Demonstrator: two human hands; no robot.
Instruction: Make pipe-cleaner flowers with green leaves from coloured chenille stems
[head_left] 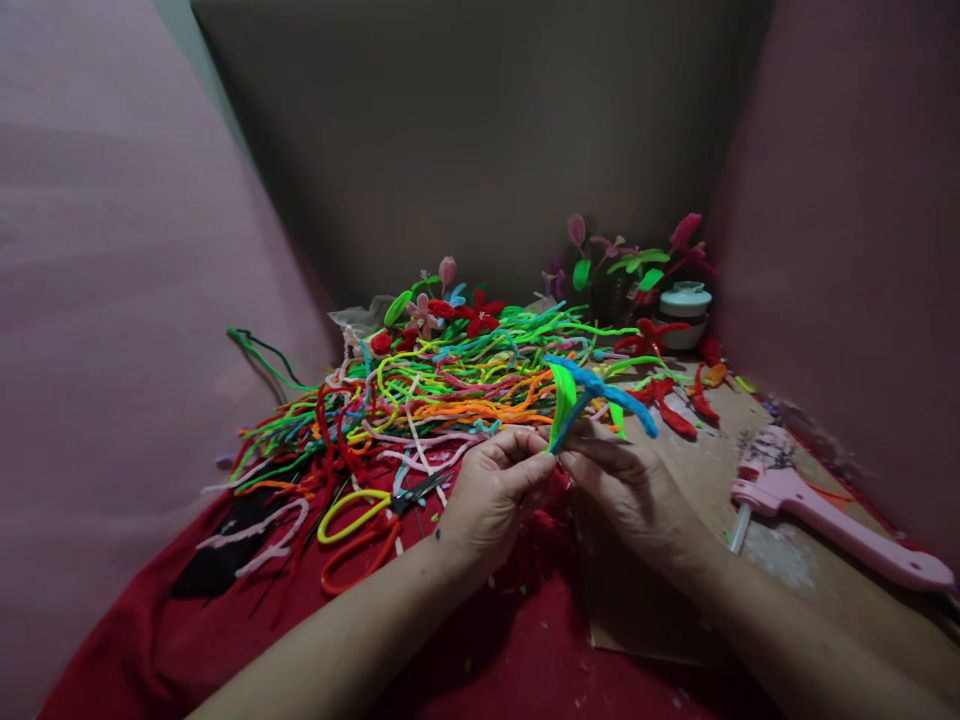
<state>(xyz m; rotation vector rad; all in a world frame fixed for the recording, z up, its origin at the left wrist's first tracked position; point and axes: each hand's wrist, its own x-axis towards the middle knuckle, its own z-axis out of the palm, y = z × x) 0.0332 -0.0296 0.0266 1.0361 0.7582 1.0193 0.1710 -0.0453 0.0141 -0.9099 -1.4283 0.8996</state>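
My left hand (495, 490) and my right hand (630, 490) meet in front of me, fingertips pinched together. Between them they hold a pipe-cleaner flower, its blue pipe-cleaner piece (600, 388) branching out above the fingers. A bright green pipe-cleaner leaf (562, 400) rises beside the blue stem, at the left fingertips. Another bit of green shows behind the right fingers. The lower end of the stem is hidden by my fingers. Scissors (397, 500) with one yellow and one red handle loop lie left of my left hand.
A wide pile of colourful pipe cleaners (450, 380) spreads behind my hands. On the right, a pink glue gun (817, 510) rests on a cardboard sheet (645, 620). Red petal shapes (671, 410), finished flowers (637, 262) and a lidded jar (684, 310) stand farther back.
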